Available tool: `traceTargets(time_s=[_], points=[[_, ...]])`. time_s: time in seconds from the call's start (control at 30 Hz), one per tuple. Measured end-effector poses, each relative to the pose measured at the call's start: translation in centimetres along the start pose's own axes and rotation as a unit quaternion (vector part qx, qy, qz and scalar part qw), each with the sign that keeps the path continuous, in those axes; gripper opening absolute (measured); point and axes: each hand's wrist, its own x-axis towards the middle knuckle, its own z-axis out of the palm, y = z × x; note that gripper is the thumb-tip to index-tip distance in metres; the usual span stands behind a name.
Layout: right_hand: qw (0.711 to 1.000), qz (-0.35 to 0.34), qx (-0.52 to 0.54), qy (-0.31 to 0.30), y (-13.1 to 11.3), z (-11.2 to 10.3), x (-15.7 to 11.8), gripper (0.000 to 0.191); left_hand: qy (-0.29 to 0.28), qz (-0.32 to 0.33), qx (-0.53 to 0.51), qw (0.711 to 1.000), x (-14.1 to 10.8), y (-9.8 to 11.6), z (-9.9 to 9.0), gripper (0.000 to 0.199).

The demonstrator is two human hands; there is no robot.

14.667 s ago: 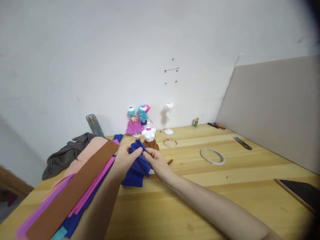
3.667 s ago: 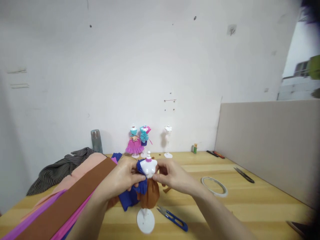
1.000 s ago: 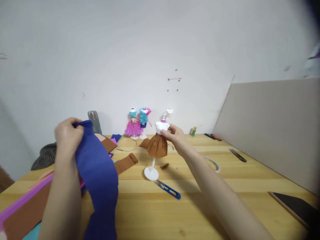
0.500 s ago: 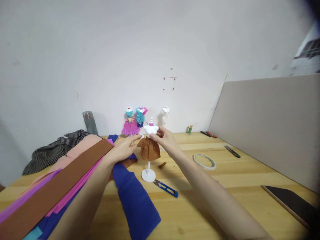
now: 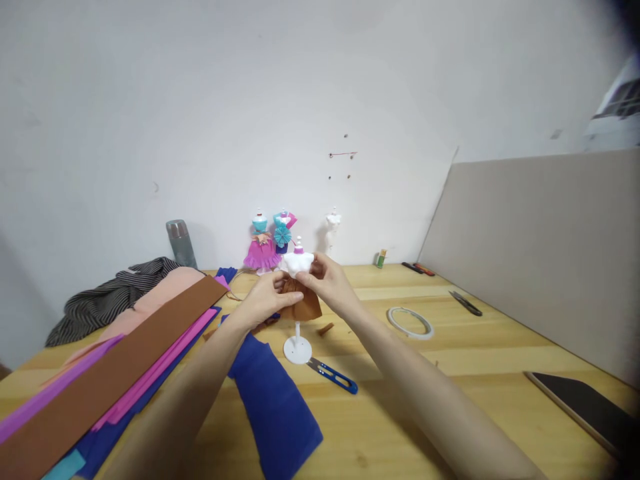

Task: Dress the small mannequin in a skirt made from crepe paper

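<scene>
A small white mannequin (image 5: 299,263) stands upright on a round base (image 5: 297,350), with a purple band at its neck and a gathered brown skirt (image 5: 307,307) at its waist. My left hand (image 5: 267,293) is closed on the skirt's left side, thumb across the front. At the waist on the right, my right hand (image 5: 325,283) pinches the mannequin and the skirt's top edge. The fingers hide much of the waist. Blue thread snips (image 5: 333,375) lie beside the base, and a blue fabric strip (image 5: 277,407) lies in front to the left.
Folded coloured fabrics, a brown strip (image 5: 115,357) on top, cover the left side near a bottle (image 5: 181,243). Dressed mannequins (image 5: 263,250) and a bare one (image 5: 332,233) stand by the wall. A tape roll (image 5: 430,330), tweezers (image 5: 465,303) and a phone-like slab (image 5: 585,413) lie right.
My left hand has moved right and closed on the skirt's left side. My right hand stays at the waist, and the mannequin's top has shifted slightly left.
</scene>
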Motion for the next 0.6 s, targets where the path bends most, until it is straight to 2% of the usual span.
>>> traceTargets(time_s=[0.13,0.27,0.4,0.6], points=[[1.000,-0.015,-0.018,-0.021,0.1,-0.6,0.0,0.025,-0.014,-0.002,0.007,1.000,0.0,0.3,-0.8,0.033],[0.999,-0.026,-0.029,-0.037,0.3,-1.2,0.1,0.024,-0.008,0.000,0.069,0.998,0.0,0.1,-1.6,0.028],[0.999,-0.012,-0.005,-0.033,0.1,-1.3,0.1,0.024,0.061,-0.002,0.092,0.994,-0.3,0.8,-2.2,0.027],[0.999,-0.002,0.017,0.038,0.5,-0.9,0.2,0.028,0.145,0.019,0.109,0.983,-1.9,4.0,-4.3,0.025]])
